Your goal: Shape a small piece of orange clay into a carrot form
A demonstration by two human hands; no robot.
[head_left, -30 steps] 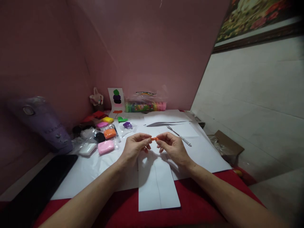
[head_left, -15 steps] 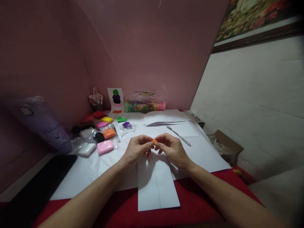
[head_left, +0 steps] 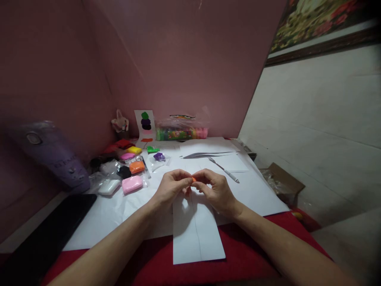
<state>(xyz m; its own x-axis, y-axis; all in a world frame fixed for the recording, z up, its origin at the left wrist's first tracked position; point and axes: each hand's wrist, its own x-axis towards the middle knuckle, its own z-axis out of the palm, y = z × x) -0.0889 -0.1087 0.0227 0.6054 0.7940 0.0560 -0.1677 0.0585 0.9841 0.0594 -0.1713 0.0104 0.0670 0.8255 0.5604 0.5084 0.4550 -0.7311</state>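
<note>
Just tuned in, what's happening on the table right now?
A person pinches a small orange clay piece between the fingertips of the left hand and right hand, held above a white paper sheet. To the left lie bagged clay blocks, among them a pink block and an orange block. A metal fork tool rests on the paper beyond the hands, untouched.

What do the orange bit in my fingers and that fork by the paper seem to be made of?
Orange bit: probably soft modelling clay, matte, pinched between both hands like the packed lumps at left. Fork: looks like metal, with a thin shiny silver shaft and tines.
</note>
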